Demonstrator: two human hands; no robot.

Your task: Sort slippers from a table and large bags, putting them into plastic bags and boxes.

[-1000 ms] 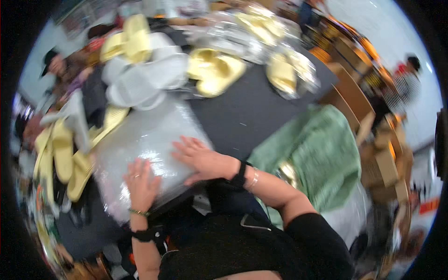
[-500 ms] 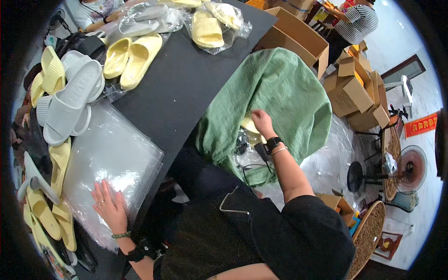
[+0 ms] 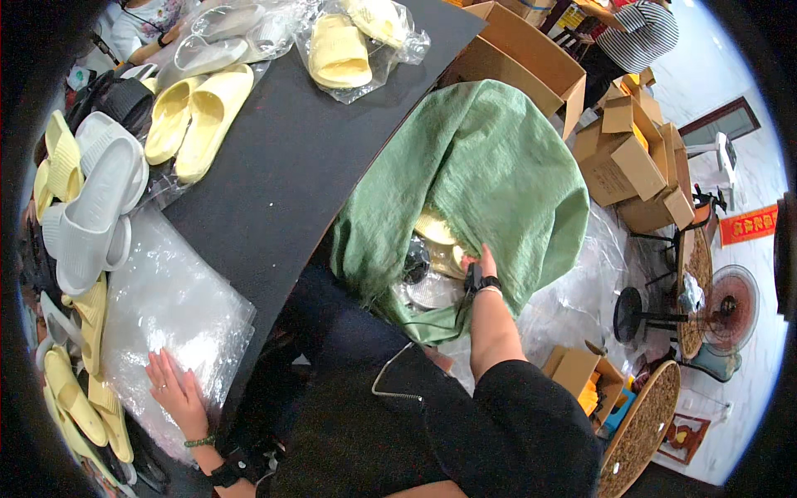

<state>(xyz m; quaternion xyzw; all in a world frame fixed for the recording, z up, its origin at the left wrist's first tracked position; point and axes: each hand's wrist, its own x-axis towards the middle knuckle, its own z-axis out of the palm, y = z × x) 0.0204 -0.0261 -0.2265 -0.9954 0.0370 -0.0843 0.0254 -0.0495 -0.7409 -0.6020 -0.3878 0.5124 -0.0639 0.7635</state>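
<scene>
My left hand [image 3: 177, 397] lies with fingers spread on a stack of clear plastic bags [image 3: 178, 307] at the table's near left. At the mouth of a green woven sack [image 3: 523, 199] is my right hand [image 3: 485, 262]. Its thumb points up beside the cloth, while the other fingers are mostly hidden by the wrist strap and the sack. I cannot tell whether they grip anything. Inside the sack, next to that hand, are yellow slippers [image 3: 433, 226] and a grey slipper [image 3: 435, 292]. Grey slippers [image 3: 98, 212] lie stacked beyond the bags.
Yellow slippers [image 3: 202, 124] and bagged yellow slippers [image 3: 340, 54] sit along the dark table [image 3: 290, 158]. Behind the sack stands an open cardboard box [image 3: 531, 62]. More boxes [image 3: 618, 162], a fan [image 3: 730, 303] and a round tray [image 3: 643, 432] are at right. Other people are at the far side.
My right hand has moved down and slightly right at the sack's mouth, uncovering more slippers inside. My left hand stays on the bags. The view has shifted a little.
</scene>
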